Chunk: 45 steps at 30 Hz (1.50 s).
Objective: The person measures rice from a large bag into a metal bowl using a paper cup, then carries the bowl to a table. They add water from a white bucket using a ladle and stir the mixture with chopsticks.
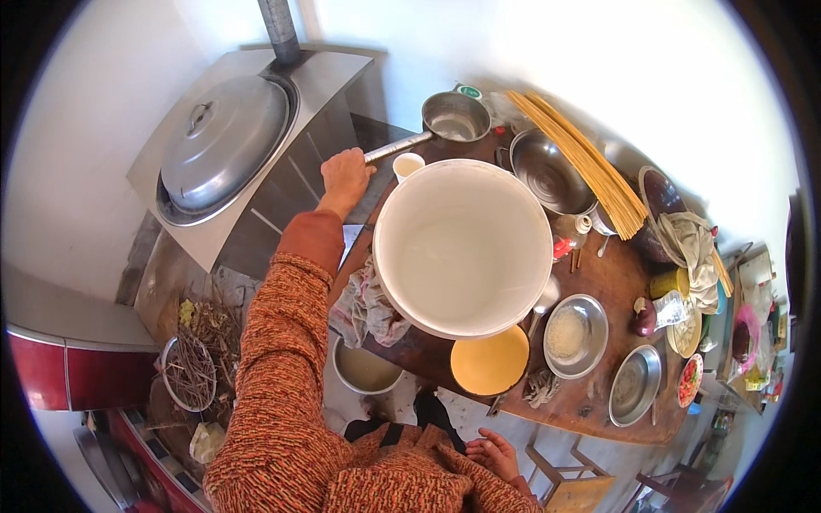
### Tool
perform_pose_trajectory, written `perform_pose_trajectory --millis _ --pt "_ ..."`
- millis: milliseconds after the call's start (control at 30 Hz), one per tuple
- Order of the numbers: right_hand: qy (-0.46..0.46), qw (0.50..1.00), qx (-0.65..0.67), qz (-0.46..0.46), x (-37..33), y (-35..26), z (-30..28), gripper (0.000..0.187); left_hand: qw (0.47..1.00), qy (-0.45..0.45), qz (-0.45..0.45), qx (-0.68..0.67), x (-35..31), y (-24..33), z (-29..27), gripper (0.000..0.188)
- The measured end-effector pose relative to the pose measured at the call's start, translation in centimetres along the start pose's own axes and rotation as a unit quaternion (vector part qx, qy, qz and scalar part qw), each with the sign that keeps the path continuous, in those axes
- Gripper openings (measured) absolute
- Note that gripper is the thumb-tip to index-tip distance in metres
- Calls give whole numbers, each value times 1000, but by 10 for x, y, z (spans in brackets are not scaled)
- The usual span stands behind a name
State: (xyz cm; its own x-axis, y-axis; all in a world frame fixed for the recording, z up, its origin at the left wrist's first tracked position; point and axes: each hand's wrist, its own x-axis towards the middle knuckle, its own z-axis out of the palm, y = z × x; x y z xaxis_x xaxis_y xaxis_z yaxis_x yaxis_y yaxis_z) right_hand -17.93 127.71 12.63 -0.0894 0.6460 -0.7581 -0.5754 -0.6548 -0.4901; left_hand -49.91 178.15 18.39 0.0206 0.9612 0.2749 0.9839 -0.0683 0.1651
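My left hand (pixel 345 181) is closed round the end of a long straight handle. It belongs to a round grey metal dipper (pixel 458 118), held over the far edge of the brown table. Inside, the dipper looks grey, and I cannot tell whether it holds liquid. A white paper cup (pixel 409 165) stands just below the handle. Nearer to me is a big white bucket (pixel 462 248), its contents pale and hard to make out. Low by my body, my right hand (pixel 494 453) has its fingers loosely curled and apart, with nothing in them.
A stove with a large domed lid (pixel 224 141) stands at the left. The table (pixel 513 410) bears a yellow basin (pixel 489 363), metal bowls (pixel 576 336), a dark wok (pixel 552 171) and bundled yellow sticks (pixel 590 167). A metal basin (pixel 366 368) sits on the floor by my feet.
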Motion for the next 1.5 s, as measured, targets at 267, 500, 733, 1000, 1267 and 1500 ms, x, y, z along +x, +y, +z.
perform_pose_trajectory --millis 267,500,733,1000,1267,1500 --pt "-34 998 -44 -25 -6 -6 23 40 995 39 -84 -30 -53 -26 -52 33" --pt "-104 936 -231 -246 0 -62 97 43 978 129 -87 -138 -140 -18 -122 29" --pt "-144 878 -215 -403 24 -105 222 66 938 69 -104 -323 -249 39 -169 28" --pt "-88 871 -84 -476 3 -76 306 88 921 130 61 -361 -318 53 -166 34" --pt "-92 866 -103 -481 -26 -123 237 72 809 -15 -77 -582 -278 50 -149 39" --pt "-20 875 -291 -385 -54 -141 158 75 674 -195 -243 -670 -212 69 -93 55"
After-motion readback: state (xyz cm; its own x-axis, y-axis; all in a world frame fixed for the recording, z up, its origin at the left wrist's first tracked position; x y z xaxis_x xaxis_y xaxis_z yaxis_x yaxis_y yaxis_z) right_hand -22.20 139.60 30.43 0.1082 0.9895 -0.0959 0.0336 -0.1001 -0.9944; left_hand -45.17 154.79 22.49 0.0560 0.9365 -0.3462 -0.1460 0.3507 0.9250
